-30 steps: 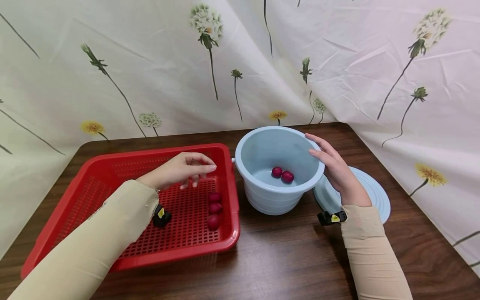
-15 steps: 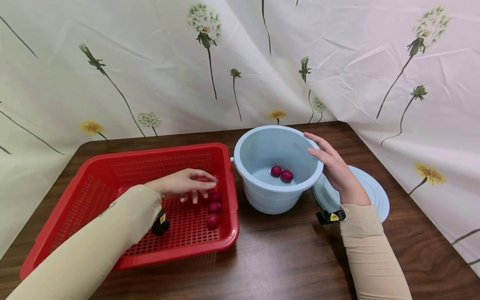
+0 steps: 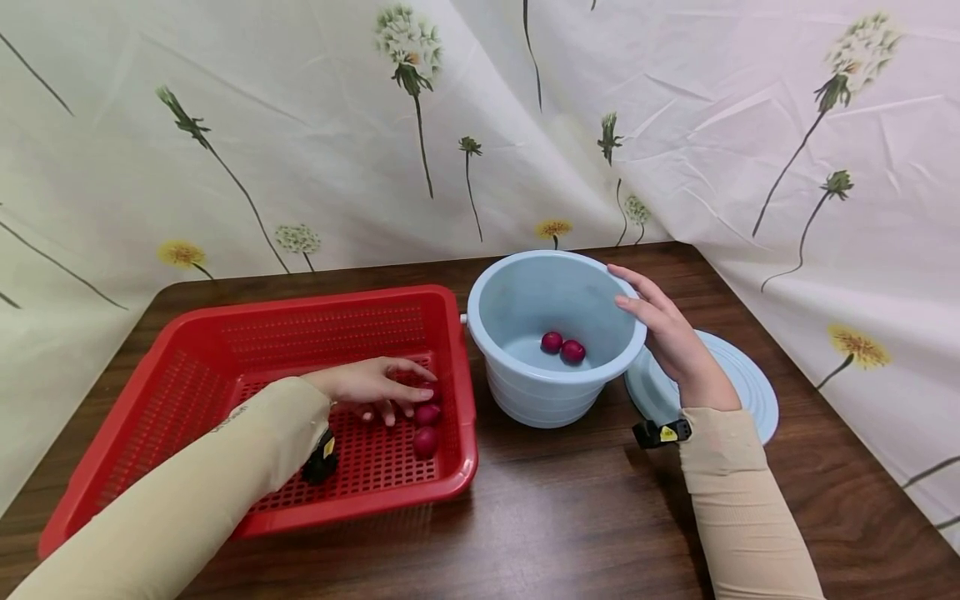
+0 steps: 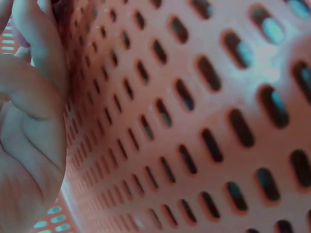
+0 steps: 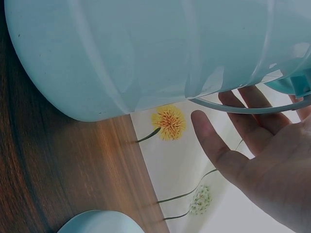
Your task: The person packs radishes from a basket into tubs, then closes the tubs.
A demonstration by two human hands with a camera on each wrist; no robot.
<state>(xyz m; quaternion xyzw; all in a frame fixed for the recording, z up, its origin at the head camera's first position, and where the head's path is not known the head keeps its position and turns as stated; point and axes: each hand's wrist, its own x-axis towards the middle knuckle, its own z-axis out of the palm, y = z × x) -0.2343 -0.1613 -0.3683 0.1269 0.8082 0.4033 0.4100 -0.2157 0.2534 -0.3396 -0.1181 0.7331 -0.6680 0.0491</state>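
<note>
In the head view my left hand (image 3: 375, 387) reaches low into a red plastic basket (image 3: 457, 483). Its thumb and index finger lie at the farthest of a row of dark red, plum-like fruits, which they mostly hide; whether they pinch it is unclear. Two more fruits show closer to me, the nearest fruit (image 3: 425, 443) by the basket's right wall. A light blue bucket (image 3: 547, 396) holds two like fruits (image 3: 562, 347). My right hand (image 3: 671, 337) holds the bucket's right rim, thumb and index over it, with other fingers (image 5: 257, 131) along its outer wall.
A light blue round lid (image 3: 738, 383) lies on the brown wooden table (image 3: 570, 517), right of the bucket and partly under my right hand. The basket stands close to the bucket's left side. A white cloth (image 3: 315, 150) with dandelion prints hangs behind the table and along its right.
My left hand has come down from above the basket to the farthest fruit in the row. The right hand stays on the bucket rim, and the bucket has not visibly moved.
</note>
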